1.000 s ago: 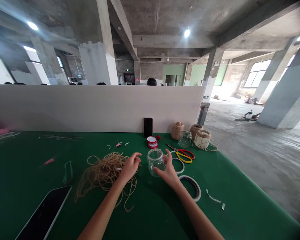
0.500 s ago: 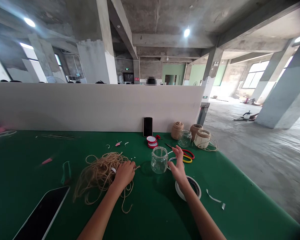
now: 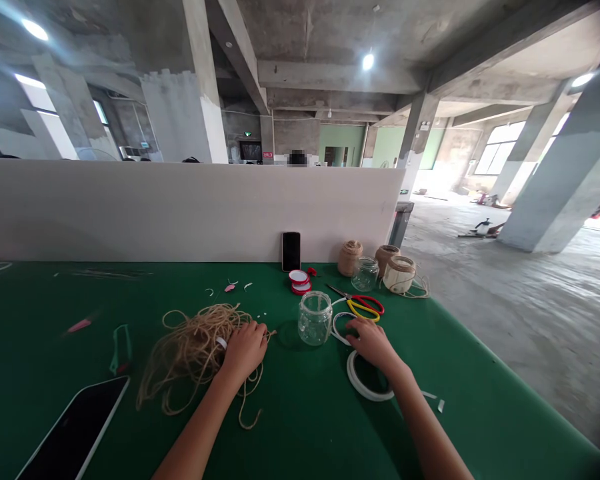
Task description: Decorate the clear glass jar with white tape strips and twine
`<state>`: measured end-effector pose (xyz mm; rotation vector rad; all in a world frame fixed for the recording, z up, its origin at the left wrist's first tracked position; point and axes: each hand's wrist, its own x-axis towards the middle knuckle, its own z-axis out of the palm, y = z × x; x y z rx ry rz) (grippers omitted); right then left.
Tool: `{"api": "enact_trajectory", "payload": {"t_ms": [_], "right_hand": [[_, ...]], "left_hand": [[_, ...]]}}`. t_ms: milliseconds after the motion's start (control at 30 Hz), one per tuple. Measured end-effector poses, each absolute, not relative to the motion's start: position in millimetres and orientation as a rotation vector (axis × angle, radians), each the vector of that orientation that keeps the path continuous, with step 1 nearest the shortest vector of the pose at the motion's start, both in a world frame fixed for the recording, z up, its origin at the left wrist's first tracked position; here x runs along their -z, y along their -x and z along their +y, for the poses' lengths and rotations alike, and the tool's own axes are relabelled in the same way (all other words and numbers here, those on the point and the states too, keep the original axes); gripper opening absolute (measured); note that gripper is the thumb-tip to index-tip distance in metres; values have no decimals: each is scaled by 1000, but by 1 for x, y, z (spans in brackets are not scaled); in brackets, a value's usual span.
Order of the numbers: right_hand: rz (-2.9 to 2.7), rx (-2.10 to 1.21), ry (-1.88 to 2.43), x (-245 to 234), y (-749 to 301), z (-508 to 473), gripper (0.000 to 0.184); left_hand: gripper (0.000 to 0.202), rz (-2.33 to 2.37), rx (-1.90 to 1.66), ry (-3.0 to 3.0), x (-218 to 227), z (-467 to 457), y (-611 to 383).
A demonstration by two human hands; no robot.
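Note:
My left hand (image 3: 247, 345) rests at the right side of a loose heap of brown twine (image 3: 200, 343). Its fingers are curled down over some strands, and a twine end sticks out past the fingertips. To the right stands an open clear glass jar (image 3: 315, 320), which neither hand touches. My right hand (image 3: 374, 341) is beside the jar, over the gap between a thin white ring (image 3: 336, 327) and a wide white tape roll (image 3: 363, 387). Thumb and fingers are bent but apart, with nothing visible between them. Scissors (image 3: 364, 307) with red and yellow handles lie just beyond.
Along the back are a propped phone (image 3: 291, 252), red-rimmed tape rolls (image 3: 300, 281), another glass jar (image 3: 365, 275) and twine-wrapped jars (image 3: 350, 259). A large phone or tablet (image 3: 73, 430) lies front left. A white partition (image 3: 180, 213) bounds the table's far side.
My right hand has drawn away from the jar's side and lowered toward the white rings, uncovering the scissors. My left hand stays at the twine. The view has shifted slightly.

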<state>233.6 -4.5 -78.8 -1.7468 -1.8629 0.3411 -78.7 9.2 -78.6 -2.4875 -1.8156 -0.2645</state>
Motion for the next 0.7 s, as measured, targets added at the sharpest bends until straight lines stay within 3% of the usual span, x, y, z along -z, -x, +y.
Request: {"api": "enact_trajectory", "payload": {"t_ms": [233, 500, 700], "right_hand": [[-2117, -327, 1896, 75, -231, -4, 19], [-2162, -382, 1897, 75, -246, -9, 34], [-2081, -387, 1881, 79, -242, -2, 11]], "left_hand": [[25, -1812, 267, 2491, 81, 10, 80], [23, -1815, 262, 2497, 79, 7, 79], [23, -1809, 285, 2483, 80, 8, 80]]}}
